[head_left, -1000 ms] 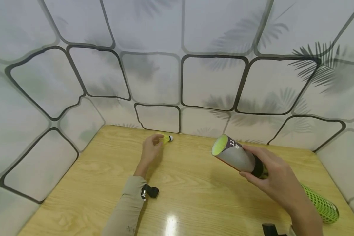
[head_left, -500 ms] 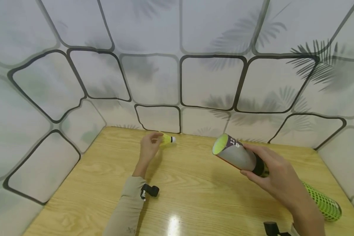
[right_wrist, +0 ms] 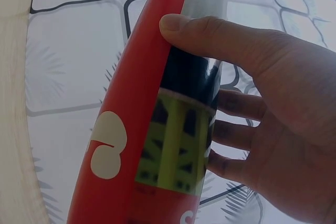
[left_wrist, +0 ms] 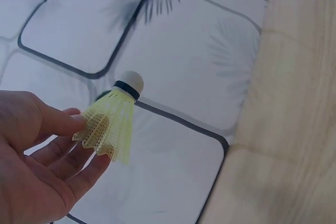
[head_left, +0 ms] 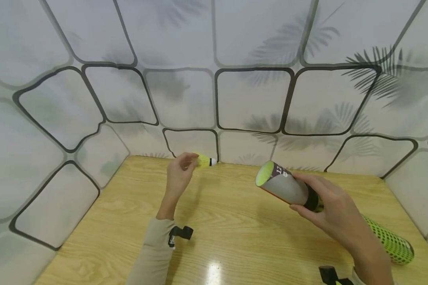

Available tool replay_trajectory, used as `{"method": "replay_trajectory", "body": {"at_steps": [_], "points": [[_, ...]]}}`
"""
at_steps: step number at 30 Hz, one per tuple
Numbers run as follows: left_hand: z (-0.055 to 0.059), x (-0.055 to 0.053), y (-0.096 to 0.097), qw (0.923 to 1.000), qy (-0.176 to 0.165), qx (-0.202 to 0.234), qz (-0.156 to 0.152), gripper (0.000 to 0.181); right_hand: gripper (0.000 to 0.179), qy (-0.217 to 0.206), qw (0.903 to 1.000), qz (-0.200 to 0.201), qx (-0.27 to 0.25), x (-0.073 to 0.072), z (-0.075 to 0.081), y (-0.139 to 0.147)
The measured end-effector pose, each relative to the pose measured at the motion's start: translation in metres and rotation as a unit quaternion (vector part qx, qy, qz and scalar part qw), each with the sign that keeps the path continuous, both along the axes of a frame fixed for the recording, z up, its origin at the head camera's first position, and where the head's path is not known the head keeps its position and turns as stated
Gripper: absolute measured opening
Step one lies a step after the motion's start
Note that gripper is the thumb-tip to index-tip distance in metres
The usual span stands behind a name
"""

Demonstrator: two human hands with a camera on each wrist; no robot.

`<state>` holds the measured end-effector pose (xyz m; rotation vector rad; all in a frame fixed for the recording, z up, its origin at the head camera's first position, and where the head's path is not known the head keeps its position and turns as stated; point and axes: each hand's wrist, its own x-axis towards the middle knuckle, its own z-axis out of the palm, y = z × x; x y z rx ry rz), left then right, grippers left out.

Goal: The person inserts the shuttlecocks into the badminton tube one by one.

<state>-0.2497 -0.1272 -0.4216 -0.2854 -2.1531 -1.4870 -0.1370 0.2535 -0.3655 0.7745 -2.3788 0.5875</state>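
Note:
My left hand [head_left: 179, 174] pinches a yellow shuttlecock [left_wrist: 113, 119] by the edge of its skirt, above the table near the back wall. Its white cork with a black band points right in the head view. My right hand [head_left: 337, 215] grips a shuttlecock tube [head_left: 287, 188], tilted with its round yellow-green end toward the upper left. In the right wrist view the tube [right_wrist: 121, 108] shows a red side with a white mark and a see-through strip with something yellow-green behind it. Thumb and fingers stand on opposite sides of the tube.
A green perforated cylinder [head_left: 392, 243] lies on the wooden table [head_left: 221, 221] at the right, partly behind my right forearm. Patterned walls [head_left: 249, 99] close off the table's back and both sides. Small wrist cameras [head_left: 182, 232] sit on both wrists.
My left hand has lifted the shuttlecock off the table and moved it slightly up. The right hand and tube have stayed almost in place. The head view has shifted slightly.

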Motion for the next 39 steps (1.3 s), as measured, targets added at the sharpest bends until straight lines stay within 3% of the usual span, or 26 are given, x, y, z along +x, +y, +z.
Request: {"method": "replay_trajectory", "body": {"at_steps": [12, 22, 31, 39], "points": [[0.029, 0.029, 0.011, 0.9987, 0.047, 0.009, -0.015, 0.015, 0.084, 0.007, 1.0000, 0.007, -0.002, 0.000, 0.002, 0.000], [0.051, 0.052, 0.020, 0.9951, 0.088, 0.001, -0.045, 0.017, 0.083, 0.008, 0.9999, 0.012, -0.005, 0.000, 0.001, -0.003], [0.062, 0.065, 0.025, 0.9903, 0.114, -0.012, -0.080, 0.017, 0.081, 0.005, 0.9999, 0.009, -0.007, 0.000, 0.000, -0.004], [0.071, 0.076, 0.031, 0.9875, 0.125, -0.028, -0.092, 0.017, 0.079, 0.002, 0.9999, 0.010, -0.005, -0.001, -0.001, -0.005]]}}
